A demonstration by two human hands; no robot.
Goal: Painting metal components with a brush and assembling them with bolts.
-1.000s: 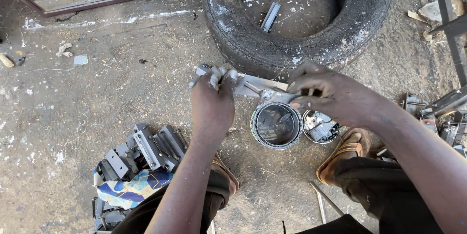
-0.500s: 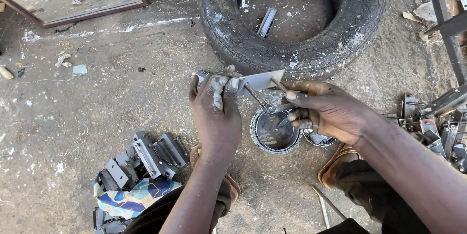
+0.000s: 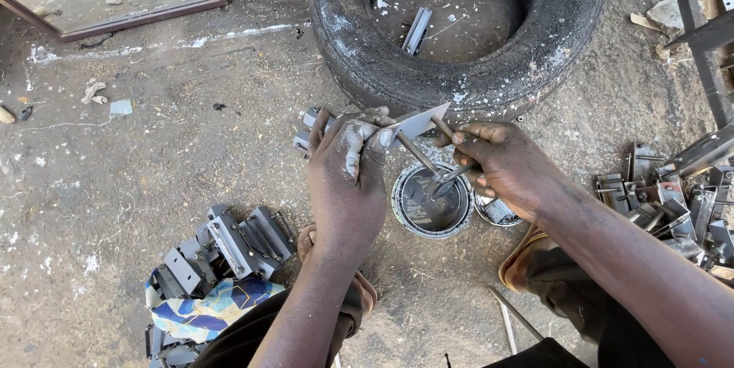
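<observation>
Both hands have shifted slightly right since half a second ago, the metal bracket still held above the tins.

Left hand [image 3: 348, 177] has its fingers curled tight around the metal bracket [image 3: 405, 125]; right hand [image 3: 501, 165] pinches a thin rod [image 3: 428, 161] slanting from the bracket into the open tin [image 3: 430, 201], which holds dark paint. A smaller tin [image 3: 497, 211] sits just right, half hidden under the right hand. Farther off lies a tyre [image 3: 459, 24] with a metal strip inside; bracket piles lie near left [image 3: 229, 249] and right [image 3: 673, 192].
</observation>
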